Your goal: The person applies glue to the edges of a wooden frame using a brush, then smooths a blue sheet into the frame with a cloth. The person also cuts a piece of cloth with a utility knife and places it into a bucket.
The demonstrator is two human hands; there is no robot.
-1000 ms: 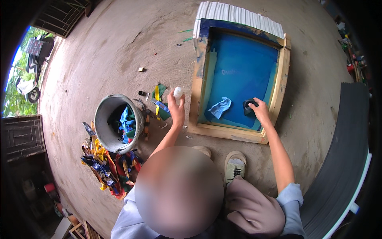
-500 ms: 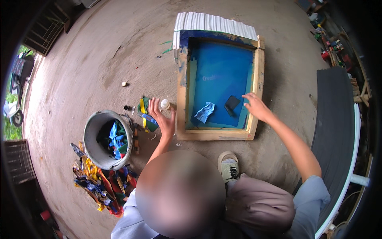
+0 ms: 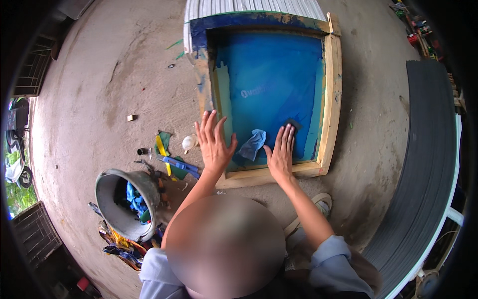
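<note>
A wooden screen-printing frame [image 3: 332, 104] with blue mesh [image 3: 269, 67] lies in front of me. My right hand [image 3: 282, 155] rests over the mesh near its lower edge, fingers straight and side by side. Its fingertips cover part of a small dark piece of cloth or pad [image 3: 295, 122]. Just left of them lies a crumpled light-blue rag [image 3: 253, 145]. My left hand [image 3: 215, 143] is open with fingers spread, above the frame's left rail; whether it touches the wood I cannot tell. Left of that hand stand a small white bottle [image 3: 188, 143] and a blue utility knife [image 3: 180, 164].
A grey bucket [image 3: 103, 192] holding blue and green scraps tilts at the left, beside a heap of stained scraps [image 3: 119, 249]. White corrugated sheeting [image 3: 259, 6] lies under the frame's far end. Dark ribbed sheets [image 3: 423, 149] run along the right. A small block [image 3: 131, 117] sits on the floor.
My right hand has moved from the frame's right rail onto the dark piece. My left hand has shifted from beside the bottle to over the left rail. The whole view has shifted.
</note>
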